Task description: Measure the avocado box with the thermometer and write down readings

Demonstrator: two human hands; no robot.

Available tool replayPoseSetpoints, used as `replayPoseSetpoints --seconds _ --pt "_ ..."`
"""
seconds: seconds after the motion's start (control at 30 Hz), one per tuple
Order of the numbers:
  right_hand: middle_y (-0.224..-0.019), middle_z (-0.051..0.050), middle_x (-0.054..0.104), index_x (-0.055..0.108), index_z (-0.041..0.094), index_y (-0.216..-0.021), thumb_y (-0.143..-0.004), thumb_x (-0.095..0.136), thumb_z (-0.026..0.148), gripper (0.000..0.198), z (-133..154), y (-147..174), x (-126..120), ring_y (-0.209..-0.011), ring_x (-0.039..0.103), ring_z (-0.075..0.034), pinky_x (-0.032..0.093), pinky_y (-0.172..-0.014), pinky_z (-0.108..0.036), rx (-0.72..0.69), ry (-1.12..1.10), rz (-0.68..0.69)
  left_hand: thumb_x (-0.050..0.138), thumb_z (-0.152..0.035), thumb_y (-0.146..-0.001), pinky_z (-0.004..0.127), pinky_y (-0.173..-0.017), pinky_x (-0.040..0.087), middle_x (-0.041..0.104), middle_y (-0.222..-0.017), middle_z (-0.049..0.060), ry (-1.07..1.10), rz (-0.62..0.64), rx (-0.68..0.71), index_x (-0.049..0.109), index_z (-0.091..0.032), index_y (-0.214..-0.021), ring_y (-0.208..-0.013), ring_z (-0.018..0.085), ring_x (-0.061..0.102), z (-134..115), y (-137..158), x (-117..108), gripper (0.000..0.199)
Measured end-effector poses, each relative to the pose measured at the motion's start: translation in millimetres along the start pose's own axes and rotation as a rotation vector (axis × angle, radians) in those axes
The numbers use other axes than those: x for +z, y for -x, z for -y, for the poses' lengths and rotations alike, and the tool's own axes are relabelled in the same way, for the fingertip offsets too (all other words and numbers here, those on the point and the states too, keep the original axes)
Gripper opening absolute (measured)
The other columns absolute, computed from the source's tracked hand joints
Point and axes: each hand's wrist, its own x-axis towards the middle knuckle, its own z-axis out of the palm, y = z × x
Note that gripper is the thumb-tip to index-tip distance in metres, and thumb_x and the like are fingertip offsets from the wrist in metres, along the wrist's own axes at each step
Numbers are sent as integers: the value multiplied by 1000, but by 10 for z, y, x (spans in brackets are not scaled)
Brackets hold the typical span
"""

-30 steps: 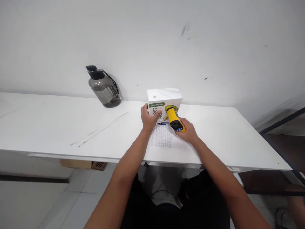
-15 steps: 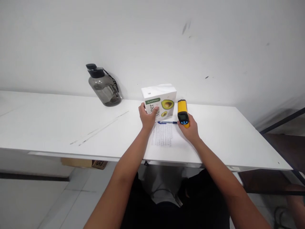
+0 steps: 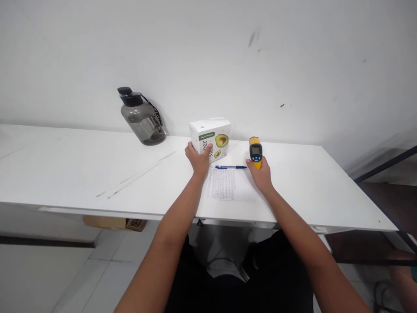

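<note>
My left hand (image 3: 199, 160) grips the left side of a white box (image 3: 213, 138) with avocado pictures and a green label, thumb across its front. The box stands upright on the table, turned at an angle. In my right hand (image 3: 260, 174) is a yellow and black infrared thermometer (image 3: 256, 152), its small screen and blue buttons facing me. A blue pen (image 3: 230, 167) lies between the hands, its right end close to my right thumb. Below it is a sheet of paper (image 3: 224, 187) covered with handwriting.
A grey see-through water bottle (image 3: 142, 119) with a black lid stands at the back left of the white table (image 3: 81, 169). Behind rises a white wall (image 3: 208, 56). Under the table sits a cardboard box (image 3: 107, 221). Part of another person (image 3: 404, 278) shows at the lower right.
The box has shifted left and turned slightly with my left hand. My right hand has moved a little right, and the thermometer now stands farther from the box, with its screen facing me more squarely.
</note>
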Motion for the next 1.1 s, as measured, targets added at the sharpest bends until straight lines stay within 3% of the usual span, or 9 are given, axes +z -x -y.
replayPoseSetpoints --seconds 0.6,1.1 --pt "-94 -3 66 62 22 -113 -75 69 58 53 24 35 1 -84 55 -21 46 -80 -38 -50 6 44 82 -53 -74 48 -111 41 46 -127 9 -1 6 -40 49 -26 -124 -128 30 48 107 -47 49 66" --pt "-105 -7 68 61 22 -119 -76 68 60 57 -14 18 6 -93 59 -25 48 -86 -42 -40 54 80 82 -53 -74 48 -113 40 46 -129 10 -16 22 -66 47 -26 -125 -130 30 46 54 -32 29 67"
